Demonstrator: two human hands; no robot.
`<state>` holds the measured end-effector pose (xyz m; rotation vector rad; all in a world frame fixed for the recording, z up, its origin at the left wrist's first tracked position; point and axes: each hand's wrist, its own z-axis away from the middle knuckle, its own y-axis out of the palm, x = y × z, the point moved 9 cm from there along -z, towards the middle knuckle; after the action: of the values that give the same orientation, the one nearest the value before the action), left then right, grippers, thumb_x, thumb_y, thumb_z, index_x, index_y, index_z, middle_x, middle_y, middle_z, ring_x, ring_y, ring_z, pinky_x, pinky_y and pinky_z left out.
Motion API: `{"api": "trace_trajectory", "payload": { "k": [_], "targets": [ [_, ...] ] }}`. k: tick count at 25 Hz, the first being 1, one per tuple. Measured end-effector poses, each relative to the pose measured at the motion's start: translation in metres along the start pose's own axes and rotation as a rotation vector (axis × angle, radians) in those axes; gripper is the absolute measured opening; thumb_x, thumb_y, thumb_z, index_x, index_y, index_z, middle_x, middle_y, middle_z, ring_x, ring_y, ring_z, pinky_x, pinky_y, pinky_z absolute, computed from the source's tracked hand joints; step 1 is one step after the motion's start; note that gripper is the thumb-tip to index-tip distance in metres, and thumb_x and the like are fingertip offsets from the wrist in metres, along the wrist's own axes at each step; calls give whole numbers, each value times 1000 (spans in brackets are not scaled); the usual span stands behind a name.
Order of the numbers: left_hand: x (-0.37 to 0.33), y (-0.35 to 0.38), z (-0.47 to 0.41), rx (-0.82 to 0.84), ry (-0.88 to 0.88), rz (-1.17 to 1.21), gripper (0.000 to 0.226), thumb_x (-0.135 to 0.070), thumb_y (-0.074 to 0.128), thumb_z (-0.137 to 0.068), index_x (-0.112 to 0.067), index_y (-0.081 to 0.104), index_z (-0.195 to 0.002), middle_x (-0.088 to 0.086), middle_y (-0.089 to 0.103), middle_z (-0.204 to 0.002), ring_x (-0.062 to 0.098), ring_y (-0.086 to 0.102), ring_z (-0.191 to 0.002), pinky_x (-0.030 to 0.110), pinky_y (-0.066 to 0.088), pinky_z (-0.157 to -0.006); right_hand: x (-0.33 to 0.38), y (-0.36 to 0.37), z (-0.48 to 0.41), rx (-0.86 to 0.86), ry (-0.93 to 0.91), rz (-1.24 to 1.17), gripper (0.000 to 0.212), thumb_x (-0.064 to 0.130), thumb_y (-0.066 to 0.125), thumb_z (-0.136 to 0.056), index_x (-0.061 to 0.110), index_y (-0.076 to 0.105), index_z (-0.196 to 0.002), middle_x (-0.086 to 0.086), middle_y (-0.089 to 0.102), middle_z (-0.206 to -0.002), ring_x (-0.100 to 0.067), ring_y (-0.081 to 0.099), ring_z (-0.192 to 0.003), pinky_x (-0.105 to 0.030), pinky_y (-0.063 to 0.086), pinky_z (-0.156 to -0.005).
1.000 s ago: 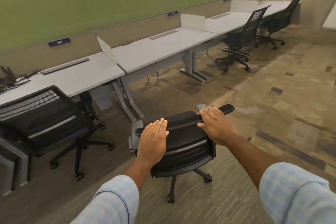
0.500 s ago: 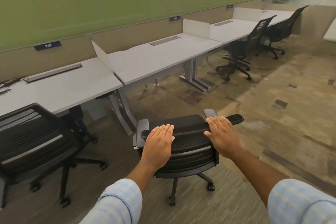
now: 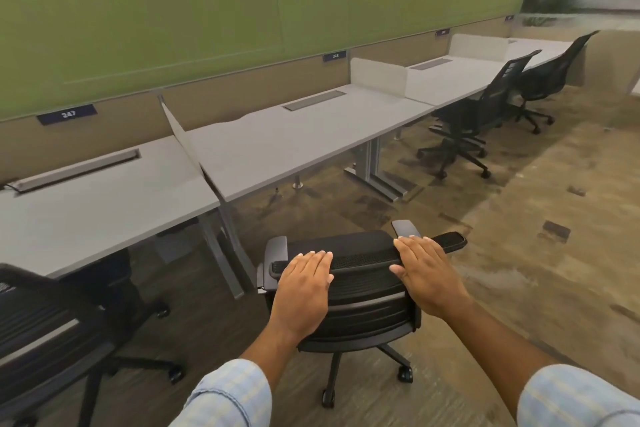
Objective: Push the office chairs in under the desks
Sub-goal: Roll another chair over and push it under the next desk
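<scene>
Two arms in pale blue checked sleeves [image 3: 228, 395] reach forward from the near edge, and both hands rest palm-down on the top edge of a black mesh office chair [image 3: 360, 291] standing on the carpet [image 3: 519, 274] in the open aisle, short of the desks and not yet tucked beneath one. The left hand [image 3: 304, 291] lies flat with fingers straight and together over the left part of the backrest rim; the right hand [image 3: 427, 274] lies flat on the right part, fingertips reaching the rim's far edge, neither hand curled around anything. Just beyond the chair, a white desk [image 3: 294, 146] stands with open floor under it, its grey legs [image 3: 377, 170] to the right. At near left, a second black chair [image 3: 52, 333] sits partly under the neighbouring desk [image 3: 86, 204], which carries the wall tag 247 [image 3: 67, 114]. Farther right along the row, two more black chairs [image 3: 474, 118] stand at the far desks [image 3: 464, 80], beneath a green wall panel [image 3: 242, 3].
</scene>
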<state>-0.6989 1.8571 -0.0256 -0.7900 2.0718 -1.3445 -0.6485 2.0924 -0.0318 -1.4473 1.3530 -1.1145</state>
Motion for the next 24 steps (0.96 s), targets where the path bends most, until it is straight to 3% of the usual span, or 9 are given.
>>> {"api": "trace_trajectory", "payload": {
  "k": [6,11,17,24],
  "targets": [
    [13,29,-92,-18,-100,46,50,-36,37,-109,-19,53,-153,0,60,-153,17,51,-145,38,31,-127,-61,19,-84,-15,-45,-12,73,58,19,-110,8,49,-154,-11,54,-154,-31,43,-147,-49,27,-125],
    [24,51,-170,1,-183,67,53,-40,34,-108,-22,49,-156,-3,54,-158,14,44,-150,33,23,-129,-111,35,-157,2,-84,-6,72,59,16,-110,12,40,-160,-8,45,-161,-29,33,-152,-46,16,-128],
    [45,81,-251,16,-232,79,50,-37,39,-110,-22,46,-158,-2,51,-161,15,41,-152,34,19,-129,-157,54,-236,-16,-127,-33,73,57,15,-111,9,42,-158,-12,48,-159,-31,35,-151,-48,16,-129],
    [75,114,-341,-46,-228,49,51,-36,38,-109,-16,54,-152,4,60,-153,21,52,-145,41,32,-127,-207,77,-329,-56,-136,-39,71,58,19,-111,10,46,-155,-11,52,-154,-31,39,-148,-50,22,-127]
  ]
}}
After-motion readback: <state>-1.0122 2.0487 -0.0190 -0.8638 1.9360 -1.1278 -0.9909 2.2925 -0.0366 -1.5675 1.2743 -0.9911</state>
